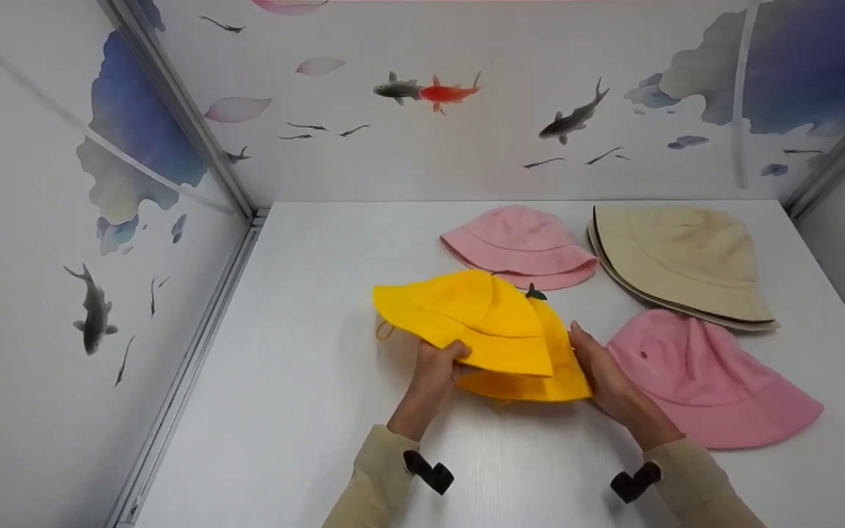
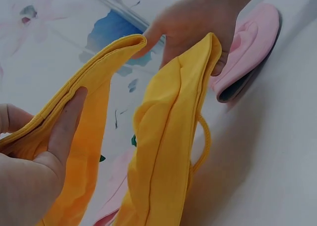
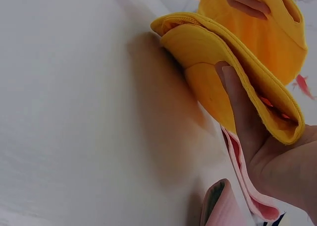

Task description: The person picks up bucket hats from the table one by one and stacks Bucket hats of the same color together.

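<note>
Two yellow bucket hats are held up over the middle of the white table. My left hand pinches the brim of the nearer yellow hat, thumb on one side and fingers on the other. In the left wrist view, that folded brim lies between the thumb and fingers. With the other yellow hat, my right hand grips the brim edge at the right. This hat sits partly behind the first and has a dark green leaf tab near its top. A thin yellow cord loops from its edge.
A light pink hat lies behind the yellow ones. Stacked beige hats with a dark edge lie at the back right. A darker pink hat is close beside my right hand. Printed panels wall the table's back and sides.
</note>
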`<act>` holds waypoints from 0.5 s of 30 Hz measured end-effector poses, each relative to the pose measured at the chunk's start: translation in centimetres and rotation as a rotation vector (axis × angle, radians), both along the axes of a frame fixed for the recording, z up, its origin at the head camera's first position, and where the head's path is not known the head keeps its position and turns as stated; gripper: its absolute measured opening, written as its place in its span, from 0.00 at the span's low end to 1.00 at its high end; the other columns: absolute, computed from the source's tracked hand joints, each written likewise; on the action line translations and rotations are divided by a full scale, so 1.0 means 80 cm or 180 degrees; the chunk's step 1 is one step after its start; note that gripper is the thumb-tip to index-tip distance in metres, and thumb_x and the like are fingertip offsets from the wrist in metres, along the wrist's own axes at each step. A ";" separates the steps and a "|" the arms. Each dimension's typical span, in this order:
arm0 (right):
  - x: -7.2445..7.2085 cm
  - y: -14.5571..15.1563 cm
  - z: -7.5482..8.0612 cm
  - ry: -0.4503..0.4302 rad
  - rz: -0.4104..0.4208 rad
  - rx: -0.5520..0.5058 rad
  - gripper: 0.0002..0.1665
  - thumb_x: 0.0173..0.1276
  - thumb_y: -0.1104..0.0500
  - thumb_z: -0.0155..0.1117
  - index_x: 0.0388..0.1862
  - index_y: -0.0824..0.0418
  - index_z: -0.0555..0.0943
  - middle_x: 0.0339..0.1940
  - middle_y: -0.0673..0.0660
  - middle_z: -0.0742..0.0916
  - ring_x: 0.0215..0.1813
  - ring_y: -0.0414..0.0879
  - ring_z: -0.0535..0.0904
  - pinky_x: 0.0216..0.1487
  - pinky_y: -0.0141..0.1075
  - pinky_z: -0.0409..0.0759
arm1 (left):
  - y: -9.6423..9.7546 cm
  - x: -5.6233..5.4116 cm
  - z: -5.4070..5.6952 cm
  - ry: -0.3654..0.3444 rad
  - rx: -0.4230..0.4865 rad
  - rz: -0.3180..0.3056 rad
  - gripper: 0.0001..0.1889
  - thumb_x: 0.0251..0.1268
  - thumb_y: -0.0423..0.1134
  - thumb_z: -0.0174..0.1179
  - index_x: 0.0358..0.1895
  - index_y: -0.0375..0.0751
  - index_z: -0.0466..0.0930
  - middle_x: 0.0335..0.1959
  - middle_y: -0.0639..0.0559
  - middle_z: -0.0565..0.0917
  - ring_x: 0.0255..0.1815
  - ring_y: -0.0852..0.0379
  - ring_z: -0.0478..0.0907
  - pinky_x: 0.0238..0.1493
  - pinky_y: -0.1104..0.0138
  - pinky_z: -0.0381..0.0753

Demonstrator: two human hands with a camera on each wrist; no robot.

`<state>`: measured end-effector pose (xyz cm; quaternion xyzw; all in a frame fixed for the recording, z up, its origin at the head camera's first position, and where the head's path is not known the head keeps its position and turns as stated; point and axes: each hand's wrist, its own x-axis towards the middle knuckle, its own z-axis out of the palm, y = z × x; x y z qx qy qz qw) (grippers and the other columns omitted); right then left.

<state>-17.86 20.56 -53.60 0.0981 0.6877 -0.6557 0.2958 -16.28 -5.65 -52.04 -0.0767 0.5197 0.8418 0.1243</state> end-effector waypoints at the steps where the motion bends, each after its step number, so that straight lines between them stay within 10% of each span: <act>1: 0.000 -0.001 0.000 0.0021 0.0027 -0.0003 0.62 0.66 0.19 0.38 0.83 0.55 0.34 0.86 0.55 0.46 0.81 0.56 0.51 0.83 0.53 0.47 | 0.003 0.002 -0.001 -0.0017 -0.0011 0.0000 0.30 0.61 0.24 0.52 0.68 0.38 0.57 0.51 0.47 0.72 0.43 0.53 0.77 0.41 0.67 0.86; 15: 0.001 -0.012 0.004 -0.0009 0.0088 0.0148 0.59 0.68 0.23 0.46 0.83 0.57 0.44 0.74 0.57 0.66 0.66 0.49 0.68 0.75 0.40 0.68 | 0.034 0.022 -0.023 -0.0002 -0.0433 -0.0352 0.23 0.61 0.30 0.58 0.59 0.32 0.65 0.44 0.50 0.73 0.40 0.56 0.75 0.40 0.70 0.81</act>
